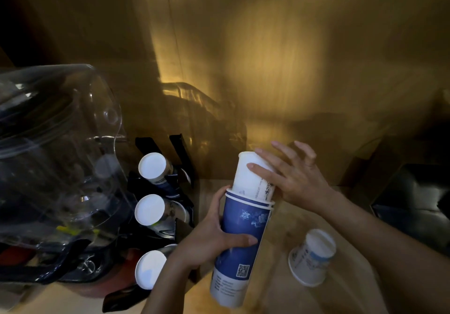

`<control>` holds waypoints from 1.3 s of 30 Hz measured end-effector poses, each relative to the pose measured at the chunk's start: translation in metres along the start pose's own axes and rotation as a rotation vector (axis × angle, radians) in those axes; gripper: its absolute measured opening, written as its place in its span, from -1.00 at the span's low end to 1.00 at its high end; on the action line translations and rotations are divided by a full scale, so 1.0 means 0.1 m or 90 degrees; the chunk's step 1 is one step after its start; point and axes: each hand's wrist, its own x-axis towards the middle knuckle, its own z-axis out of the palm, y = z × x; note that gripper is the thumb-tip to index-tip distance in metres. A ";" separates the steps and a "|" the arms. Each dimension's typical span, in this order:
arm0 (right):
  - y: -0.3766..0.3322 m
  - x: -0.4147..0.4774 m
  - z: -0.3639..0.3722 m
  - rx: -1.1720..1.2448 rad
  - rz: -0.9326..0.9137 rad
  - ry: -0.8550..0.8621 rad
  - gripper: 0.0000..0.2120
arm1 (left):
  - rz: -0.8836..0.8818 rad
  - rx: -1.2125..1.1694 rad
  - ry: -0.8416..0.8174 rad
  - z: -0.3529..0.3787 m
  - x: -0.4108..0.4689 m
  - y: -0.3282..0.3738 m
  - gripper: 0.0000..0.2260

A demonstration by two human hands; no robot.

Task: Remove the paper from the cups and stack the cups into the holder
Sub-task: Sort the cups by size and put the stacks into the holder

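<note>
My left hand (207, 238) grips a tall blue-and-white paper sleeve (239, 248) full of stacked cups, held upright over the counter. My right hand (289, 174) rests on the white stack of cups (250, 177) that sticks out of the sleeve's top, fingers spread around it. One loose white cup (313, 256) lies upside down on the counter at the right. The black cup holder (180, 162) stands to the left with three stacks of cups in it, white bottoms facing me (152, 166), (149, 209), (149, 268).
A large clear water jug (56, 155) lies across the left side, next to the holder. A wooden wall panel (267, 70) rises behind the wooden counter (280, 289). A dark object (414, 192) sits at the right edge.
</note>
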 end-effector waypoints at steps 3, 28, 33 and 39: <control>0.06 -0.17 -0.01 -0.033 0.082 0.009 -0.43 | -0.022 -0.002 0.000 0.05 0.03 -0.03 -0.19; -0.96 -1.68 -0.16 0.567 0.974 -0.400 -0.21 | -0.037 0.017 0.107 0.49 0.26 -0.58 -0.18; -1.07 -1.93 -0.06 0.488 0.937 -0.521 -0.27 | -0.047 0.038 0.112 0.47 0.25 -0.59 -0.22; -0.85 -1.95 -0.14 0.470 0.920 -0.544 -0.34 | -0.020 0.075 0.115 0.54 0.30 -0.61 -0.22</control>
